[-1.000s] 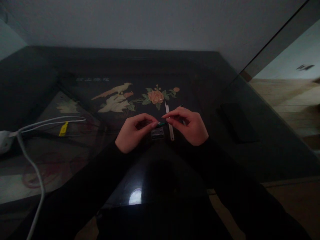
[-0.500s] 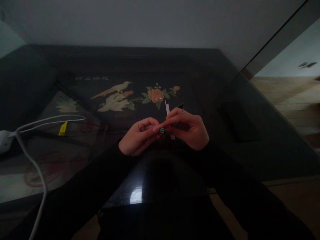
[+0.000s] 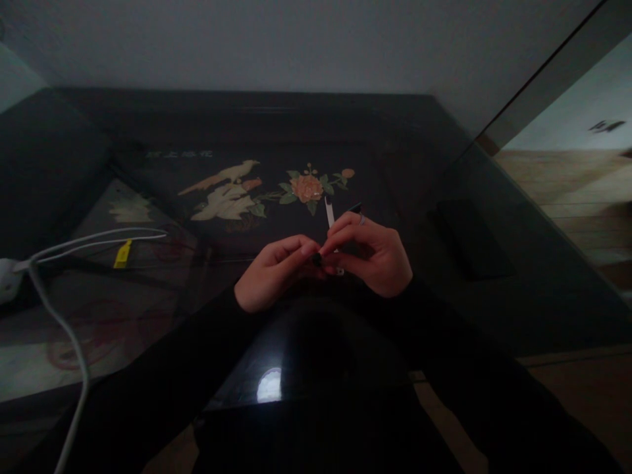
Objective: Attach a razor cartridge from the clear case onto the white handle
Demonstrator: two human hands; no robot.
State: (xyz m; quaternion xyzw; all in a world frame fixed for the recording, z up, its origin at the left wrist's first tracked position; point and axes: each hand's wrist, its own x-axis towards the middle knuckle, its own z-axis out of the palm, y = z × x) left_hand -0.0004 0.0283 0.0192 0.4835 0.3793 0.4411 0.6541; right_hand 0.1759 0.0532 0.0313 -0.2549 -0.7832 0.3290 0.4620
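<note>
Over the near middle of a dark glass-topped table [image 3: 395,151], a small dark piece [image 3: 316,259] is pinched between my two hands; its kind is too dim and small to tell. My left hand [image 3: 274,270] has its thumb and forefinger closed on the piece from the left. From the right, my right hand [image 3: 372,253], with a ring on one finger, closes its fingertips on the same piece. A thin white strip [image 3: 330,214] passes behind the right fingers, partly hidden. By the ring finger, the tip of a dark object [image 3: 356,207] sticks out.
At the left, a white cable [image 3: 64,326] with a yellow tag [image 3: 123,254] runs by a white plug or adapter [image 3: 8,278]. A flat black object [image 3: 471,240] lies at the right. A bird-and-flower picture [image 3: 230,191] shows in the tabletop. Behind stands a grey wall [image 3: 247,46].
The small piece has turned between my fingers: its green stripe showed before and now only a dark side shows. My left fingertips have shifted slightly; the right hand has hardly moved.
</note>
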